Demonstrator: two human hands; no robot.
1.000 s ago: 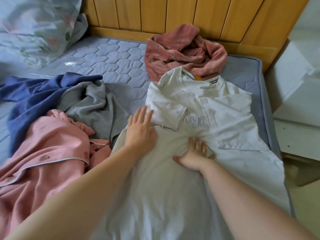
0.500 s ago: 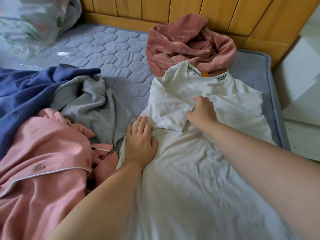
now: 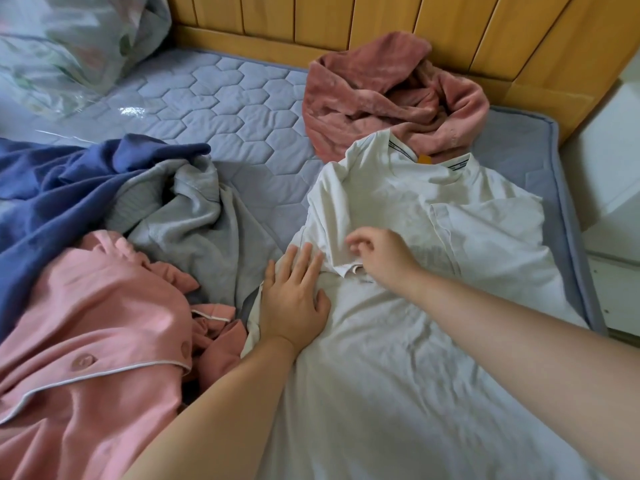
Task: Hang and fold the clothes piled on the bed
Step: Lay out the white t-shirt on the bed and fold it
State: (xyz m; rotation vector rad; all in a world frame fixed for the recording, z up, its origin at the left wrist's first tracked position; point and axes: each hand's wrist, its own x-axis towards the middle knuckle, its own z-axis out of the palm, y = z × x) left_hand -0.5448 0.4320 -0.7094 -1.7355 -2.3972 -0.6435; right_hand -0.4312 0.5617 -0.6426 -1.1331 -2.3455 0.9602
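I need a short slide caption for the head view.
Left hand presses white T-shirt flat while right hand pinches its folded sleeve.

Wood headboard (image 3: 381, 26) – quilted mattress (image 3: 242, 109)

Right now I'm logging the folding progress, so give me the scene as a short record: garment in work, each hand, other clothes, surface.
garment in work: white T-shirt lying flat, both sleeves folded inward
left hand: left hand lies flat, pressing the shirt's left edge
right hand: right hand has curled fingers at the folded left sleeve's hem; grip unclear
other clothes: pink pajama top, grey garment, blue garment, dusty-pink fleece, all unfolded
surface: quilted mattress pad
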